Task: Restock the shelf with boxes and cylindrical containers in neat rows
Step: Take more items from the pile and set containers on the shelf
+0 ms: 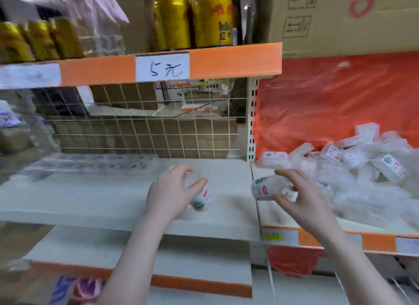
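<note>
My left hand point(169, 191) grips a small clear cylindrical container point(201, 199) with a white label, tilted, just above the white shelf point(95, 198). My right hand point(301, 191) holds a second clear cylindrical container point(266, 189) on its side over the gap between the two shelf sections. A heap of clear plastic boxes and containers point(353, 159) lies on the right shelf section against an orange plastic sheet. A row of clear boxes point(90, 164) runs along the back left of the white shelf, blurred.
A wire grid point(147, 123) backs the shelf. Gold cans point(192, 18) stand on the upper shelf above a handwritten price tag point(162, 68). A cardboard carton point(349, 16) sits top right. A lower white shelf point(136, 257) juts out below.
</note>
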A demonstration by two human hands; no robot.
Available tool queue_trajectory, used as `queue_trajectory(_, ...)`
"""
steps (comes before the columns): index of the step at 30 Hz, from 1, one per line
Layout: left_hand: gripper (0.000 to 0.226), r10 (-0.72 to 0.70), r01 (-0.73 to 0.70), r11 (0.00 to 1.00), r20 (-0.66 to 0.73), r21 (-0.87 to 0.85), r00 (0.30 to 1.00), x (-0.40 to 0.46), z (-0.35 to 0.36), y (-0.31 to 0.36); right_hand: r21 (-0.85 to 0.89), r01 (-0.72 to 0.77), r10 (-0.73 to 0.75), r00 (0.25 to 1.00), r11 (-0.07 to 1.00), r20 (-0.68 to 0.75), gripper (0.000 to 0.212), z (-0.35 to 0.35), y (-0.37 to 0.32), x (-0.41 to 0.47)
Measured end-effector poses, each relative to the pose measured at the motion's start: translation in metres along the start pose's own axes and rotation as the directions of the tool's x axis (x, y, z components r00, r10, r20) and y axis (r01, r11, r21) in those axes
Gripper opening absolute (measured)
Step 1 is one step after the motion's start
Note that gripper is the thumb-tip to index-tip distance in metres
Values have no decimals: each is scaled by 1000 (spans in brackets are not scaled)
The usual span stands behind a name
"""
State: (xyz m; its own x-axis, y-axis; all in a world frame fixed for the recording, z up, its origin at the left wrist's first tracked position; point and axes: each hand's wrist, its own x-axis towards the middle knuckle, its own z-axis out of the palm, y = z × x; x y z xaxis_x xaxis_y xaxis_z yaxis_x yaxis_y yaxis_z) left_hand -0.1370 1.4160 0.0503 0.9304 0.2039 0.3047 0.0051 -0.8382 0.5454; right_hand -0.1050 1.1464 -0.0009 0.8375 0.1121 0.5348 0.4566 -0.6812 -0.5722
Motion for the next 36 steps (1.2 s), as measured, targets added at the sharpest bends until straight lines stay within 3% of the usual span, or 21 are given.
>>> queue_trajectory(8, 42, -54, 55, 997, -21, 52, 998, 25, -32, -59, -31, -5, 9, 990, 1000, 139, 49, 55, -46, 34)
queue_trajectory(14, 41, -93, 95, 994, -35, 63, 995, 47, -22, -83, -89, 107, -78, 958, 990, 277, 50, 90, -44, 82)
queue_trajectory(26, 47, -244, 249, 960, -50, 128, 968, 92, -8, -114, -119, 336, -187, 745, 934, 640, 51, 159, -45, 193)
queue_trajectory(31, 50, -262, 268, 952, -58, 148, 963, 95, -6, -126, -105, 372, -184, 660, 922, 728, 53, 186, -43, 207)
queue_trajectory(36, 48, -238, 244, 950, -52, 198, 970, 97, -3, -134, -68, 344, -175, 625, 937, 761, 52, 198, -45, 213)
